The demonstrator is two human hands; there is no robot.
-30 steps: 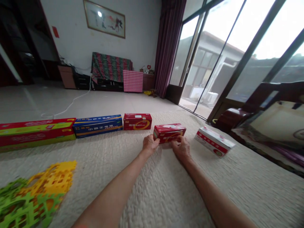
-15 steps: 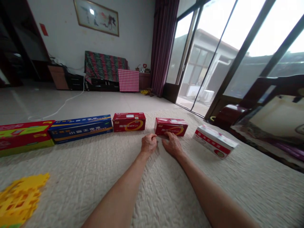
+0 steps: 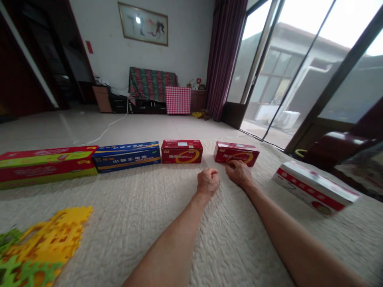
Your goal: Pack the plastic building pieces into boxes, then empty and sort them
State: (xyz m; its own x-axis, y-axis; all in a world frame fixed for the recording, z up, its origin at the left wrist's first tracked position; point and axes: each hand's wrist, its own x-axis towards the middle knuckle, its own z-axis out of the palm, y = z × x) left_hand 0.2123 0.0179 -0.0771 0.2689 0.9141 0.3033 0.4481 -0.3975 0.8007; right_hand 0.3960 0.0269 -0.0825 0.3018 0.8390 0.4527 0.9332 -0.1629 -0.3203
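Observation:
My left hand (image 3: 207, 181) rests on the quilted mat as a loose fist, in front of the gap between two red boxes; nothing shows in it. To its right, my right hand (image 3: 239, 173) has its fingers apart and bent, with the fingertips at the lower front of the right red box (image 3: 239, 148). The other red box (image 3: 182, 152) lies to the left, apart from both hands. Beside it stand a long blue box (image 3: 127, 158) and a long red-and-green box (image 3: 49, 165), roughly in line. A white-and-red box (image 3: 314, 189) sits angled at the right.
Yellow foam puzzle pieces (image 3: 60, 235) and green ones (image 3: 32, 275) lie at the lower left of the cream mat (image 3: 134, 215). A white cable (image 3: 110, 123) runs over the tiled floor beyond. Glass doors (image 3: 269, 79) and dark wooden furniture (image 3: 338, 147) stand at the right.
The view has turned left, so everything sits further right. My left hand is a little further back from the right red box. My right hand stays at that box's front.

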